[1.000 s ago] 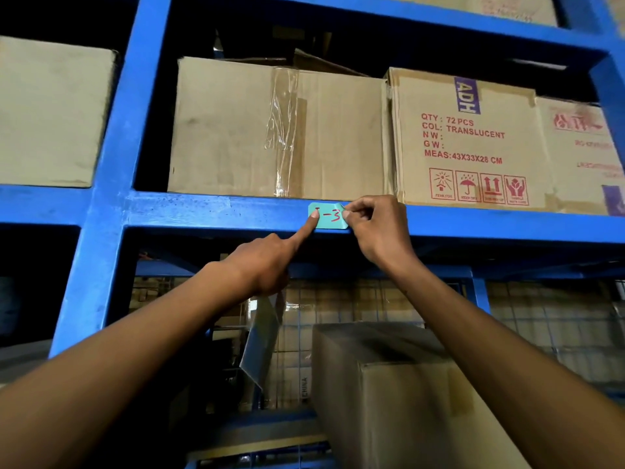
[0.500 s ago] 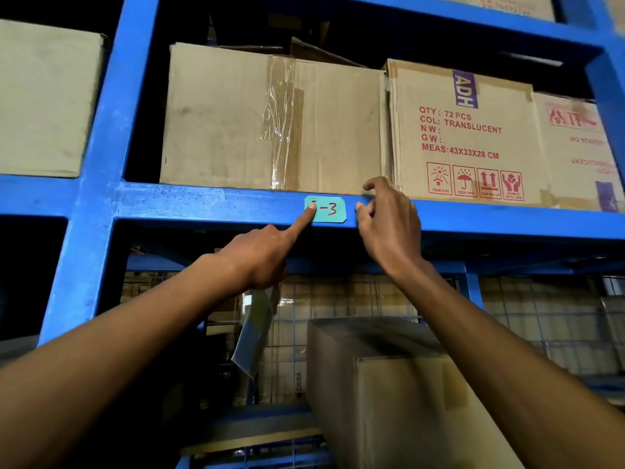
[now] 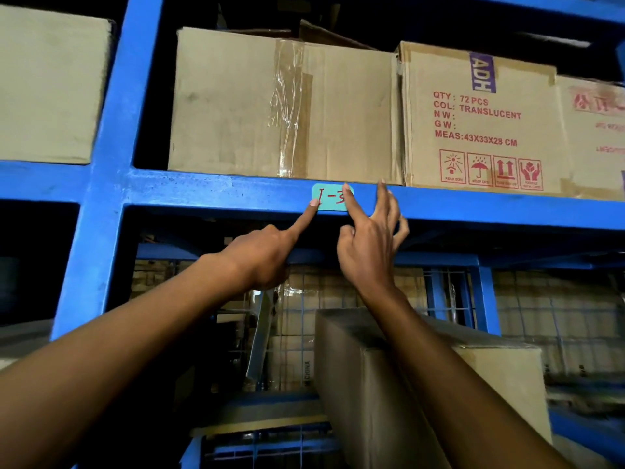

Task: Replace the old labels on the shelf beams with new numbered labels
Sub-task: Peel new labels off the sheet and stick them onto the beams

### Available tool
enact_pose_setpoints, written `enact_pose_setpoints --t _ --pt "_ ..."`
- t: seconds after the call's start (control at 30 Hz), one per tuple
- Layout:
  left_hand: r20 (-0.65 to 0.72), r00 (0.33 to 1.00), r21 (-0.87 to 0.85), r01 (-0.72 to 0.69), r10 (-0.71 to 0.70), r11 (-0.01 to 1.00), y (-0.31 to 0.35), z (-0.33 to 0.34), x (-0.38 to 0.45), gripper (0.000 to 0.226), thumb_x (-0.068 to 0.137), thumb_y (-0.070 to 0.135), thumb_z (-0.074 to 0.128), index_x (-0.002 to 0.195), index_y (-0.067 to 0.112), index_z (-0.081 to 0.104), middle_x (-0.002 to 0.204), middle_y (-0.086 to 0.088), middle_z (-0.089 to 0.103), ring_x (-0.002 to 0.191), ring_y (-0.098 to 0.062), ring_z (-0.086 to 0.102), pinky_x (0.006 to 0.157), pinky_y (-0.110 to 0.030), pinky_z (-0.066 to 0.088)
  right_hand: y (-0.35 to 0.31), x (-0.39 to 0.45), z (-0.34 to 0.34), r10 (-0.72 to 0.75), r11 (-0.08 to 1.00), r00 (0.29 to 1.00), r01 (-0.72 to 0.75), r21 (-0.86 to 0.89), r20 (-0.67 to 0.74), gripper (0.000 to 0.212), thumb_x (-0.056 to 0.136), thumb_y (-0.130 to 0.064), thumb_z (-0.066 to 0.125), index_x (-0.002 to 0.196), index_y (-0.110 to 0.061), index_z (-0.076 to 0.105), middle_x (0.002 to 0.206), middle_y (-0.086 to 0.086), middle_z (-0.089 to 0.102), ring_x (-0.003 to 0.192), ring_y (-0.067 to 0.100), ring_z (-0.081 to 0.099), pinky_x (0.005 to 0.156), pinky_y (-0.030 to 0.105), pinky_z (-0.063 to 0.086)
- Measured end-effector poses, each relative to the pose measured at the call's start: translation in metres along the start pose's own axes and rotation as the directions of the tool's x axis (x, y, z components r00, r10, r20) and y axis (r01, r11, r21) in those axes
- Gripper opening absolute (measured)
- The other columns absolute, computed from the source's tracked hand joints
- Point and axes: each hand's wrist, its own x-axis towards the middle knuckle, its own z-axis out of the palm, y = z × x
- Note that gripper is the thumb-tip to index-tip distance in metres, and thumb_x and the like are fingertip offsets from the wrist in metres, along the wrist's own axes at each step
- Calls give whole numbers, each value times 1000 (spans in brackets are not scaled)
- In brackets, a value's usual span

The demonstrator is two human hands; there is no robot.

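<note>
A small teal label (image 3: 330,198) with red handwriting "1-3" is stuck on the front of the blue shelf beam (image 3: 209,192). My left hand (image 3: 267,253) is fisted with only its index finger out, the tip pressing the label's lower left corner. My right hand (image 3: 370,245) has its fingers spread; its index fingertip presses the label's right side over the "3", and the other fingers reach up beside it. Neither hand holds anything.
Cardboard boxes sit on the beam: a taped plain one (image 3: 280,106), a printed "ADH" one (image 3: 480,120), another at the far right. A blue upright post (image 3: 108,157) stands at left. Below, a large box (image 3: 399,377) lies in front of a wire mesh.
My right hand let go of the label's right edge, opened, and now presses its index finger on the label's right side. The left index finger stayed on the left corner.
</note>
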Motion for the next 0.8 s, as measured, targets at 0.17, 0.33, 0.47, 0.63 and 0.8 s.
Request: enact_pose_setpoints --t 0.17,0.33,0.47,0.63,0.8 --pt "11 1000 15 11 -11 1000 2 0 -4 103 88 7 54 140 41 -28 69 -2 35 55 -15 44 56 -31 38 -1 -3 -2 -6 1000 999 7 -20 50 62 85 -13 48 143 -28 31 158 13 7 145 28 6 114 47 8" --pt "11 1000 -12 17 -17 1000 4 -1 -6 101 88 8 53 140 41 -26 73 -4 36 54 -15 41 57 -32 37 26 -23 -3 -237 943 967 253 -216 97 74 77 -7 55 143 -27 28 155 21 16 142 37 18 110 54 21" --pt "27 1000 -37 7 -6 999 4 0 -7 101 88 7 53 140 41 -28 79 -7 41 55 -15 41 58 -33 38 34 -18 -13 -77 982 994 90 -165 82 73 81 -7 49 144 -33 23 157 17 9 144 33 11 113 52 13" --pt "-24 999 -281 -51 46 958 3 6 -14 100 81 -3 50 145 40 -14 64 -5 39 57 -23 43 60 -33 40 25 -19 -26 -27 999 994 32 -36 108 63 84 -11 47 143 -27 32 157 14 13 144 29 11 114 46 11" --pt "-172 985 -704 -109 -20 702 10 42 -44 82 89 -2 53 148 35 10 127 -1 55 116 -12 52 85 3 32 31 -62 -48 -67 970 988 31 242 142 47 78 -21 42 121 -18 61 121 6 61 117 24 47 99 37 30"
